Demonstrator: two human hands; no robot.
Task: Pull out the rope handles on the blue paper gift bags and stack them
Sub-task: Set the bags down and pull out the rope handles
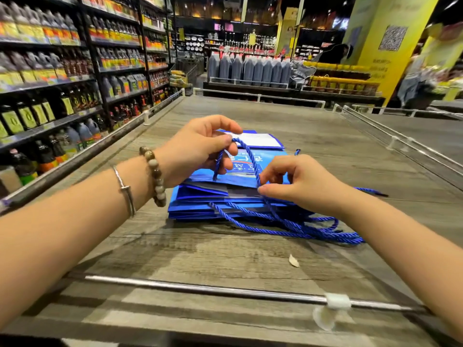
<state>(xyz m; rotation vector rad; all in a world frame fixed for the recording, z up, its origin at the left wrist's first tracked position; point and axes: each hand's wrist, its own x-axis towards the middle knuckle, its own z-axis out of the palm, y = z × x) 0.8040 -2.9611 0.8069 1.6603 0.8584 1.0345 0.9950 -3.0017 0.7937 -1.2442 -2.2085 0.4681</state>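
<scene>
A flat stack of blue paper gift bags (200, 199) lies in the middle of a wooden display table (225, 259). My left hand (198, 149) pinches the blue rope handle (246, 152) of the top bag and lifts its loop above the stack. My right hand (298, 181) pinches the same handle's other end at the bag's near edge. Several rope handles (300, 226) from the lower bags trail out toward me on the right. Another blue bag (260, 141) with a white panel lies just behind the stack.
A metal rail (200, 288) with a clear plastic clip runs along the table's near edge. A small scrap (293, 261) lies on the wood. Shelves of bottles (50, 71) line the left aisle. Dark jugs (250, 67) stand on a display behind.
</scene>
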